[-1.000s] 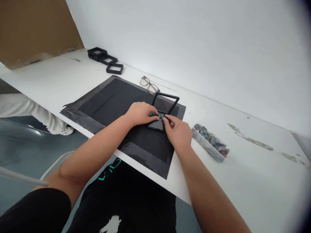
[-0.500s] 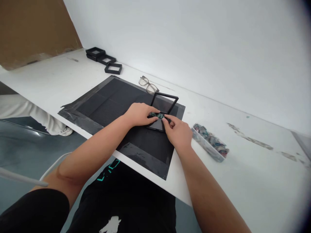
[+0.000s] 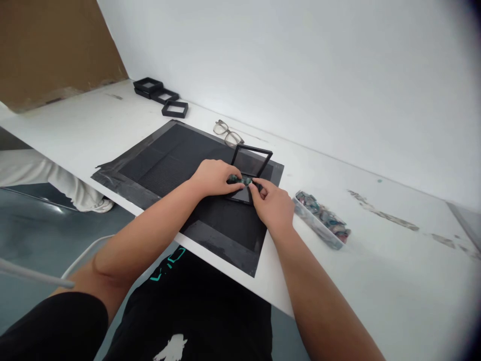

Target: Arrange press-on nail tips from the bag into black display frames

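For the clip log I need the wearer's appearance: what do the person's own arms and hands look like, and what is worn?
Both arms are bare from the hands up past the elbows; the left hand and right hand wear no gloves, rings, watch or bands that show. A black short sleeve covers the left upper arm. The dark garment below carries teal lettering and a white print.

The white table [image 3: 93, 125] carries a black mat [image 3: 169, 160], glasses [image 3: 225, 133], frames [image 3: 175, 109] (stacked) and a tray [image 3: 317, 228].
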Motion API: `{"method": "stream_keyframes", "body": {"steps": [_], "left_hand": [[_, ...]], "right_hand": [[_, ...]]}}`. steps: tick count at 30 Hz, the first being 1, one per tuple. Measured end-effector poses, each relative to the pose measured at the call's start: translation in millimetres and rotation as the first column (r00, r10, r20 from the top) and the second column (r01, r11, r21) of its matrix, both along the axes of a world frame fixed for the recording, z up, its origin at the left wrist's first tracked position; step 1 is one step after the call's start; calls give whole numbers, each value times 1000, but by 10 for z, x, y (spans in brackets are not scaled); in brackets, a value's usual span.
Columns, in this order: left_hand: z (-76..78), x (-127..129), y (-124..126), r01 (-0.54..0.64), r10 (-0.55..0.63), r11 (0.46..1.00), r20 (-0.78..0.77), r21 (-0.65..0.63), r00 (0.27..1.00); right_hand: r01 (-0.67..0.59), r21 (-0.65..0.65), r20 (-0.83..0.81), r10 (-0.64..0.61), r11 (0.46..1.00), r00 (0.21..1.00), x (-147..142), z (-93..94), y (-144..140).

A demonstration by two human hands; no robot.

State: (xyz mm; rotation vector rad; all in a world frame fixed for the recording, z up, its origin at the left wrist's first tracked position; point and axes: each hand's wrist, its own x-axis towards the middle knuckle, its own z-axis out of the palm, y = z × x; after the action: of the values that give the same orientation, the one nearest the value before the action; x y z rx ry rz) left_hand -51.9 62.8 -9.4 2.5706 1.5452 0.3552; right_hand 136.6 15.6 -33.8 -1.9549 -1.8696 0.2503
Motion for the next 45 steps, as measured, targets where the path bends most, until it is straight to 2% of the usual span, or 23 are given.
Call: {"method": "stream_keyframes", "body": {"steps": [6, 12, 20, 32, 37, 40, 43, 44, 45], "left_hand": [[27, -54, 32, 19, -16, 996, 39, -90, 999], [64, -113, 55, 26, -15, 991, 88, -128, 996], [83, -224, 122, 18, 4, 985, 129, -169, 992], [66, -196, 113, 78, -33, 974, 206, -214, 978], [78, -190, 94, 75, -36, 988, 276, -132, 961], [95, -175, 66, 26, -17, 999, 339, -22, 941], [103, -125, 5, -2, -40, 995, 420, 99, 907], [101, -97, -25, 4, -66, 990, 447, 138, 892], [98, -64, -60, 20, -100, 985, 469, 174, 878]], "right_hand": [[-70, -4, 27, 70, 998, 997, 19, 1, -11], [-148, -10, 38, 149, 989, 988, 30, 17, -45], [-82, -13, -65, 81, 997, 995, 90, -15, -18], [-53, -14, -118, 51, 998, 992, 99, -16, 6], [-87, 21, -95, 89, 996, 992, 74, -17, -54], [-108, 62, -72, 112, 992, 991, 10, 109, -188], [-101, 148, -24, 105, 984, 994, 110, 398, -367], [-63, 212, -3, 65, 975, 998, 227, 510, -413], [5, 345, 32, -17, 939, 999, 394, 614, -444]]}}
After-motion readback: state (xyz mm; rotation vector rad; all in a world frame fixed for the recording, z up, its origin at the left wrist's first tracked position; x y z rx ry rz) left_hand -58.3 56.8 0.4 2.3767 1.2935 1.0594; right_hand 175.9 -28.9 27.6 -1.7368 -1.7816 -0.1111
